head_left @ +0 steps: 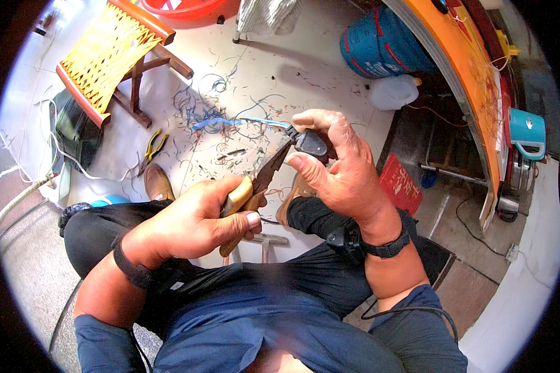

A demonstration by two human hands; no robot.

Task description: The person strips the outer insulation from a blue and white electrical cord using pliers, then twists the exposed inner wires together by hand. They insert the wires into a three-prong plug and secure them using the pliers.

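Note:
My left hand (196,221) grips the yellow handles of a pair of pliers (258,186), whose dark jaws point up and right toward a black plug (311,144). My right hand (339,165) holds that plug between thumb and fingers. Blue and white wires (236,122) run out of the plug to the left, over the floor. Both wrists wear black bands. My legs in dark trousers lie below the hands.
A second pair of yellow-handled pliers (150,149) lies on the floor among wire scraps. A wooden stool with an orange woven seat (109,53) stands at upper left. A blue drum (379,43), a white jug (393,92) and an orange panel (473,81) are at right.

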